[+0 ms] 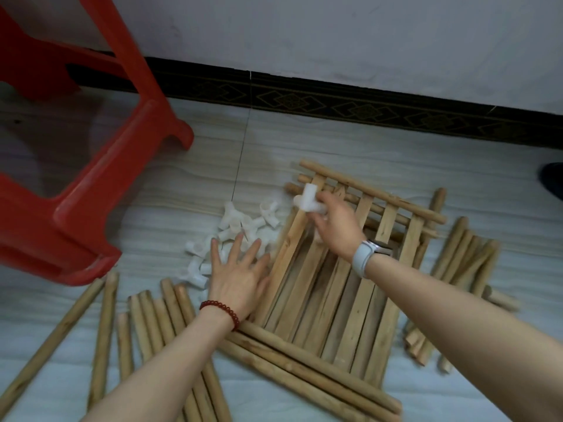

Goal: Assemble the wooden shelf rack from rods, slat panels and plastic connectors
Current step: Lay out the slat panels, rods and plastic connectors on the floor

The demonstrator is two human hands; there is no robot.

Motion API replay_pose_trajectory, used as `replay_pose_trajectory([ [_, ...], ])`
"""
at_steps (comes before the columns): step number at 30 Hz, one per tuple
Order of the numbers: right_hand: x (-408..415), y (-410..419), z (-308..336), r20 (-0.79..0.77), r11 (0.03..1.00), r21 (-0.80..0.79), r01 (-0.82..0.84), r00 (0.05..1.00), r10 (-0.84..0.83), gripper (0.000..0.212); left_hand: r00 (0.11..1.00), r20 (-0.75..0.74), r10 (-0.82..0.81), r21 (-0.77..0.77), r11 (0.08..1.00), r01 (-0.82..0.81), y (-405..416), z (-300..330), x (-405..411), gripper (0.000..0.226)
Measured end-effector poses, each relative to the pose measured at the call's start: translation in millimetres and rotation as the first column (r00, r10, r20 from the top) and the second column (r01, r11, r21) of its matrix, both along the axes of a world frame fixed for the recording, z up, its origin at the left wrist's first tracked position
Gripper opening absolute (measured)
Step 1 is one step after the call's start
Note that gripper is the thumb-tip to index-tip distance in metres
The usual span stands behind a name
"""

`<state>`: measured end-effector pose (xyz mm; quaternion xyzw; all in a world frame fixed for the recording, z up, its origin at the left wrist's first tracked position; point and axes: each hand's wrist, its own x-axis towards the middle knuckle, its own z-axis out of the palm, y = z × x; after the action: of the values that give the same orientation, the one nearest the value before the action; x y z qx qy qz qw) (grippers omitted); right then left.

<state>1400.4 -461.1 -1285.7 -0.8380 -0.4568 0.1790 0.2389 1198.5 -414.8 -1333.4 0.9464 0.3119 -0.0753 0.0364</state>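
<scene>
Right hand: up over the far left corner of the slat panels, the right hand [330,220] pinches a white connector [309,198]; its fingertips are blurred and partly hidden behind the piece.
Left hand: the left hand [240,269] lies flat with straight, spread fingers over the connector pile [234,226], covering the pieces beneath it.
Slat panels: the slat panels [335,284] lie stacked on the floor [335,147]; how many cannot be told, since the upper one hides the rest.
Long rods: the long rods [146,318] lie near the left forearm, cut off by the lower edge.
Short rods: the short rods [463,257] lie right of the panels, some hidden under the right arm.
Stool: the red stool [76,166] at upper left is cropped.
Dark object: the dark object [553,179] at the right edge is too cropped to identify.
</scene>
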Motion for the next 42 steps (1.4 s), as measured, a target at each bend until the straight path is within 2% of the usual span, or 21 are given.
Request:
replay_pose_trajectory([
  [3, -34, 22, 0, -0.215, 0.999, -0.036, 0.021, 0.976, -0.028, 0.038, 0.999, 0.011, 0.035, 0.021, 0.999, -0.035, 11, 0, -21, 0.047],
  [6, -54, 39, 1, -0.305, 0.996, -0.091, -0.002, 0.952, -0.026, 0.043, 0.991, 0.127, 0.052, 0.022, 0.998, -0.055, 16, 2, -39, 0.030],
  [8, -56, 39, 5, -0.294, 0.995, -0.085, -0.061, 0.955, 0.033, 0.045, 0.974, 0.225, 0.032, 0.067, 0.997, -0.048, 13, 2, -47, 0.018],
  [11, -49, 15, 13, -0.265, 1.000, -0.007, -0.030, 0.964, 0.028, 0.038, 0.947, 0.319, 0.042, 0.014, 0.999, -0.049, -1, 11, -47, 0.031],
  [13, -39, -15, 12, -0.202, 0.997, 0.035, 0.066, 0.978, -0.058, 0.033, 0.935, 0.345, 0.087, -0.074, 0.995, -0.065, -16, 14, -40, 0.034],
  [15, -27, -56, 5, -0.060, 0.971, 0.011, 0.238, 0.970, -0.237, 0.032, 0.940, 0.303, 0.160, -0.200, 0.974, -0.102, -35, 16, -28, 0.037],
  [17, -15, -97, -5, 0.079, 0.883, -0.055, 0.466, 0.884, -0.461, 0.039, 0.963, 0.114, 0.246, -0.329, 0.924, -0.197, -49, 14, -15, 0.043],
  [18, -12, -114, -12, 0.095, 0.819, -0.104, 0.564, 0.826, -0.556, 0.044, 0.958, 0.032, 0.285, -0.371, 0.893, -0.253, -54, 11, -9, 0.049],
  [20, -10, -137, -24, 0.034, 0.711, -0.233, 0.663, 0.736, -0.676, 0.051, 0.926, -0.047, 0.374, -0.408, 0.839, -0.359, -61, 8, 2, 0.058],
  [21, -12, -141, -29, -0.019, 0.694, -0.278, 0.664, 0.719, -0.695, 0.052, 0.903, -0.054, 0.427, -0.422, 0.810, -0.408, -62, 8, 7, 0.059],
  [24, -14, -144, -36, -0.160, 0.677, -0.263, 0.687, 0.661, -0.733, 0.049, 0.845, 0.053, 0.532, -0.438, 0.773, -0.460, -64, 10, 18, 0.050],
  [27, -6, -142, -34, -0.274, 0.627, -0.252, 0.737, 0.567, -0.776, 0.049, 0.814, 0.176, 0.554, -0.418, 0.790, -0.447, -66, 24, 21, 0.042],
  [29, -7, -149, -25, -0.321, 0.632, -0.269, 0.727, 0.551, -0.770, 0.046, 0.810, 0.231, 0.540, -0.395, 0.812, -0.429, -67, 40, 17, 0.038],
  [31, -10, -161, -8, -0.330, 0.684, -0.279, 0.674, 0.602, -0.727, 0.033, 0.829, 0.263, 0.493, -0.352, 0.849, -0.393, -67, 60, 11, 0.036],
  [32, -13, -168, 5, -0.289, 0.725, -0.299, 0.620, 0.665, -0.688, 0.025, 0.847, 0.268, 0.459, -0.322, 0.871, -0.370, -66, 71, 8, 0.038],
  [34, -18, -178, 39, -0.115, 0.781, -0.318, 0.538, 0.795, -0.595, 0.021, 0.882, 0.270, 0.387, -0.264, 0.910, -0.319, -66, 94, -1, 0.041],
  [37, -36, -192, 95, 0.243, 0.912, -0.148, 0.382, 0.908, -0.341, 0.030, 0.947, 0.218, 0.236, -0.154, 0.966, -0.206, -80, 133, -22, 0.038],
  [39, -49, -197, 120, 0.456, 0.992, -0.079, 0.094, 0.889, -0.047, 0.043, 0.982, 0.152, 0.108, -0.089, 0.992, -0.095, -95, 148, -37, 0.038],
  [41, -63, -204, 137, 0.579, 0.976, -0.155, -0.155, 0.786, 0.217, 0.053, 0.996, 0.081, -0.038, -0.040, 0.998, 0.042, -112, 161, -49, 0.039],
  [42, -69, -207, 141, 0.591, 0.948, -0.224, -0.227, 0.742, 0.318, 0.057, 0.992, 0.046, -0.114, -0.022, 0.993, 0.115, -119, 164, -53, 0.041],
])
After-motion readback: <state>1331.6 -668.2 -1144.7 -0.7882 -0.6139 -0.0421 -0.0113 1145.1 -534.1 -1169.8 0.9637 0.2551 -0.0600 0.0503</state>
